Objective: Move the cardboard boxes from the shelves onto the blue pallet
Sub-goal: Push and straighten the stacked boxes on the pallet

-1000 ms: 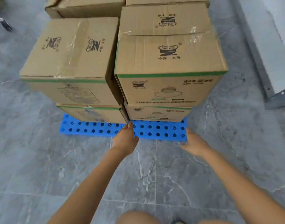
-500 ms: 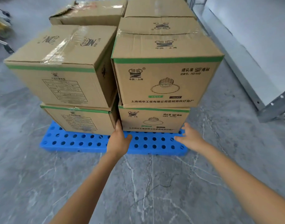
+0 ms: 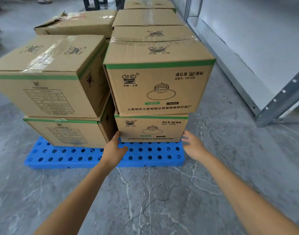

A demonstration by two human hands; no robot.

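Head view: I look down at a blue pallet (image 3: 69,156) lying on the grey marbled floor (image 3: 145,200) at my twelve o'clock. It carries cardboard boxes (image 3: 48,92) stacked two high in two front columns, with more behind. My left hand (image 3: 114,150), fingers straight, touches the bottom-left corner of the lower lamp box (image 3: 152,128). My right hand (image 3: 193,146) is loose and spread just beside its bottom-right corner, holding nothing. Both arms reach forward, nearly straight. I judge this to be squaring the stack on the pallet. Next I would turn toward the metal shelf frame (image 3: 280,99) at two o'clock for another box.
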